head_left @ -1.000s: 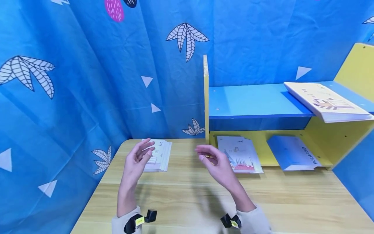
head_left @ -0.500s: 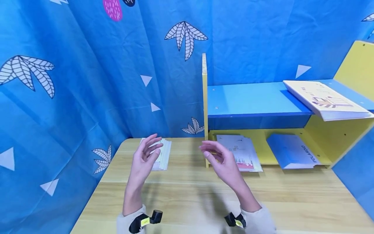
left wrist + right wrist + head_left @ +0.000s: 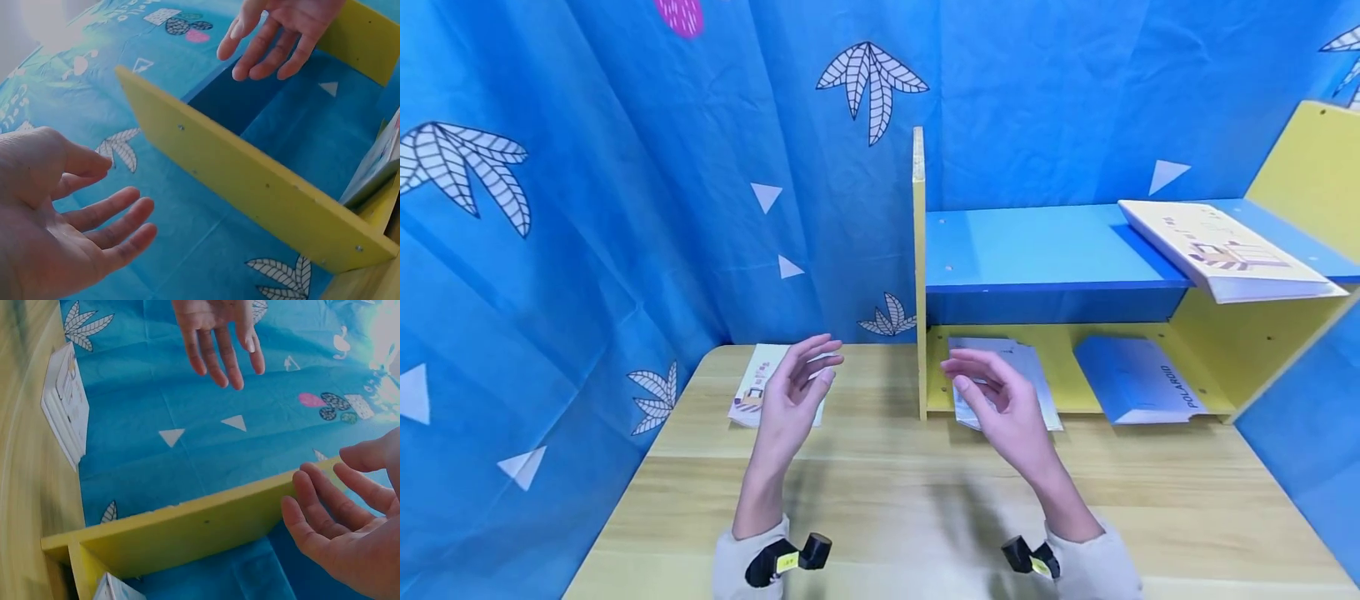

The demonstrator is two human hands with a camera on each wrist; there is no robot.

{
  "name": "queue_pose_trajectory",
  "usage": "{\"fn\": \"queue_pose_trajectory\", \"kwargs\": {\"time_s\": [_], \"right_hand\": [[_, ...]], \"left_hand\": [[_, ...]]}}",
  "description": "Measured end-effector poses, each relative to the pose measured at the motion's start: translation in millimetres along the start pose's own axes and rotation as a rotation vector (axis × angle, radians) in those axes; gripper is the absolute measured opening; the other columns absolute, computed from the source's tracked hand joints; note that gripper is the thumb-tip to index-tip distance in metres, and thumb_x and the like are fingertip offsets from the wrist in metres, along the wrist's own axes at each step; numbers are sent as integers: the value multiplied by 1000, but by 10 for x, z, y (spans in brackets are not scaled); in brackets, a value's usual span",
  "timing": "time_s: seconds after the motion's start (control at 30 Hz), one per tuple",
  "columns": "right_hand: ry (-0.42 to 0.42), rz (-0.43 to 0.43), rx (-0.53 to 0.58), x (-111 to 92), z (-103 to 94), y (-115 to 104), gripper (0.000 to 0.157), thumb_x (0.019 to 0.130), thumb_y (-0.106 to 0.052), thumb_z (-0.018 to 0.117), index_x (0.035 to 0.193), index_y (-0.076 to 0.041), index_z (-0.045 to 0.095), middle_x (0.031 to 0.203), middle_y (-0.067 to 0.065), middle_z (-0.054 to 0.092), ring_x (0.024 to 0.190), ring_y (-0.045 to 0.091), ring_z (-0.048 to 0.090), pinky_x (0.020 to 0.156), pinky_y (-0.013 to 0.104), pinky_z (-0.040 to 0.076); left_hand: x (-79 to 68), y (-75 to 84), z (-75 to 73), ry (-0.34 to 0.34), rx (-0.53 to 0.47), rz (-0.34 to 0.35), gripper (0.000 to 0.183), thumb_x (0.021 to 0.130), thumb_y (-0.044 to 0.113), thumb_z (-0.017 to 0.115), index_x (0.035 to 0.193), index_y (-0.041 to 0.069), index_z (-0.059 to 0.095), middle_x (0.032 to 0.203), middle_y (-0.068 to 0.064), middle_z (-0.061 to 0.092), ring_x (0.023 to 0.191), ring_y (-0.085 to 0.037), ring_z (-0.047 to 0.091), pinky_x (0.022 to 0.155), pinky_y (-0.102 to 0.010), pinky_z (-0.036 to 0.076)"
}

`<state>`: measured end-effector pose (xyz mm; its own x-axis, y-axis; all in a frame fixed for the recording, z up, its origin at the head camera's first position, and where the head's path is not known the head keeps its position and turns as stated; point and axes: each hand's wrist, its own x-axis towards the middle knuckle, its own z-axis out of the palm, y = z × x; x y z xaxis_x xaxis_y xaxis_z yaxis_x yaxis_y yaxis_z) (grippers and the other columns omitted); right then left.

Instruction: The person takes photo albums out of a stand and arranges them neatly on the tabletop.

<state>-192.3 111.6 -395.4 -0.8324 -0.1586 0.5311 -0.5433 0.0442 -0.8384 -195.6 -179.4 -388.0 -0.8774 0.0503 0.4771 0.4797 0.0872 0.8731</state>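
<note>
My left hand hovers above the table in the head view with loosely bent fingers and nothing in it. Partly behind it lies a stack of thin illustrated books; the stack's edges show in the right wrist view, books. My right hand is also raised and holds nothing, its fingers relaxed. It covers part of a pale picture book on the shelf unit's lower board. The palms face each other, well apart. In the left wrist view, the left hand shows spread, slightly bent fingers.
A yellow and blue shelf unit stands at the back right of the wooden table. A cream book overhangs its upper board's front edge. A blue book marked POLAROID lies below. Patterned blue cloth hangs behind.
Both hands have drifted to the right in the head view, uncovering the left part of the book stack. The scene has shifted slightly upward and left. No book has visibly moved.
</note>
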Motion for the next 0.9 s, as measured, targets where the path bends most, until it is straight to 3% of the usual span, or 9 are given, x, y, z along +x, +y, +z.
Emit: {"fn": "queue_pose_trajectory", "kwargs": {"time_s": [0.3,0.6,0.9], "right_hand": [[43,-32,-50,-82,-255,-73,34,100,-1,63,133,-9,64,123,10,70,116,22,66,99,24,53],[62,-57,-94,-151,-458,-168,39,99,3,63,135,-10,63,124,11,69,116,22,65,99,24,53],[105,-42,-127,-216,-647,-287,41,98,6,63,136,-8,62,126,7,69,116,23,66,99,25,53]], "left_hand": [[0,49,296,-27,-52,48,40,105,6,57,144,5,52,139,-14,61,127,-31,59,106,-32,50],[-16,71,578,-54,-105,104,39,105,5,56,144,7,53,141,-14,59,128,-44,55,110,-40,47],[-10,149,824,-88,-118,161,41,104,3,56,145,6,52,140,-19,59,127,-37,59,109,-44,48]]}}
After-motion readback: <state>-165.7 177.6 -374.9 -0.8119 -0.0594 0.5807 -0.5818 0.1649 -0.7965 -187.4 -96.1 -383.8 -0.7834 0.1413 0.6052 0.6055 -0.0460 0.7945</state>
